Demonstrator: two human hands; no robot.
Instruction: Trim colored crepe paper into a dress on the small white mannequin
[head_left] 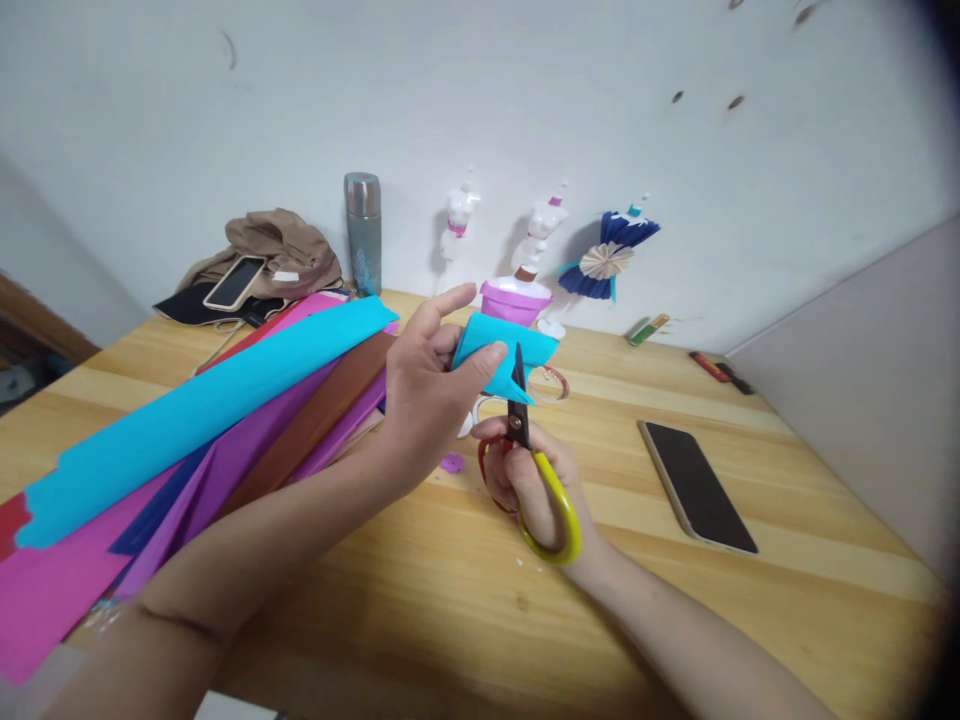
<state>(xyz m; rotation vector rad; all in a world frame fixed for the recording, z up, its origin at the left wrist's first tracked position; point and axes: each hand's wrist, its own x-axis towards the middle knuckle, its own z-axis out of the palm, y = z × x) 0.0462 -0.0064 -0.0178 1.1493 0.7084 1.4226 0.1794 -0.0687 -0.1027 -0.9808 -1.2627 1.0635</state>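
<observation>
My left hand (427,385) pinches a folded piece of turquoise crepe paper (480,337) between thumb and fingers, its index finger stretched out above. In my right hand (551,480) are scissors (566,500) with one yellow and one red handle loop, fingers through the loops. The dark blades reach up into the paper's right part, where a cut flap points down to the right. Behind the paper stands a purple tub (512,302). A small purple paper scrap (451,463) lies on the wooden table (450,600) below my hands.
Long crepe paper sheets (217,410) are piled at the left. Behind them are a brown cloth (277,245), a phone (235,283) and a thermos (364,235). White figures (463,212) and a blue paper-dressed one (607,260) line the wall. A larger phone (697,485) lies right.
</observation>
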